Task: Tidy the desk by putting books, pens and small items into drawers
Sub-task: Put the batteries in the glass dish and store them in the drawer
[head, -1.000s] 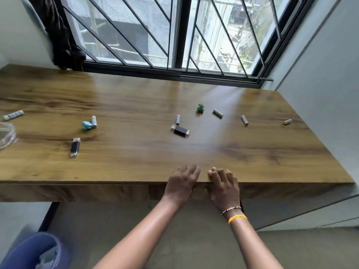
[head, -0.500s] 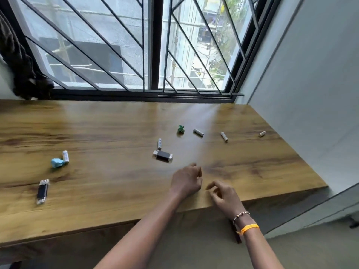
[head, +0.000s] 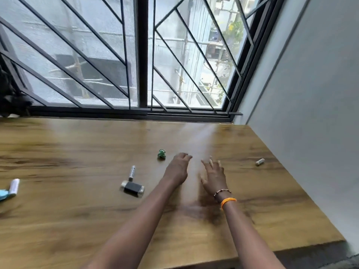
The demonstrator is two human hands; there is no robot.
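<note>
ok so both my hands are out over the desk right now, reaching toward the far middle; left hand has its fingers loosely curled with nothing visibly in them, right hand is spread with the fingers straight, but there's a pale sliver at its fingertips and honestly I can't tell if that's a small item or just blur; no firm grip on anything that I can see

stuff left to tidy: green clip just left of the left hand, a small cylinder well off to the right near the wall, a marker touching a black flash drive nearer me, plus a white tube beside a blue thing at the left edge

what could go wrong imo: the round bits roll, so a sloppy swipe could send one off the edge; no drawer in view either, so anything grabbed has a trip to make

labels: marker has dark print, too blurry to read; no brands legible
</note>
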